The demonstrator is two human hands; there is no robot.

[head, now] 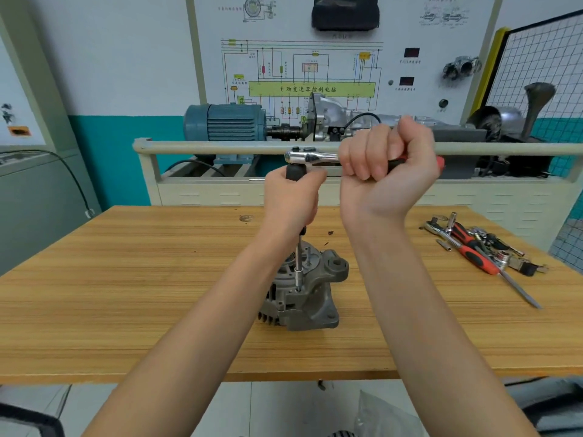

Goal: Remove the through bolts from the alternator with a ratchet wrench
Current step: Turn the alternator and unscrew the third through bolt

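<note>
The alternator (303, 291) stands on end near the middle of the table (126, 310), so its bolts point up where a tool can drop onto them. A long extension (298, 266) rises from a bolt on its top face. The left hand (291, 200) wraps around the extension's black grip, probably to keep the shaft plumb and the socket seated while force goes in at the top. The ratchet (310, 157) sits level on that grip, its handle running right, which gives leverage. The right hand (383, 165) is clenched around the red handle, palm toward the camera, placed to swing it. Spare tools (473, 247) lie well apart at the table's right end.
</note>
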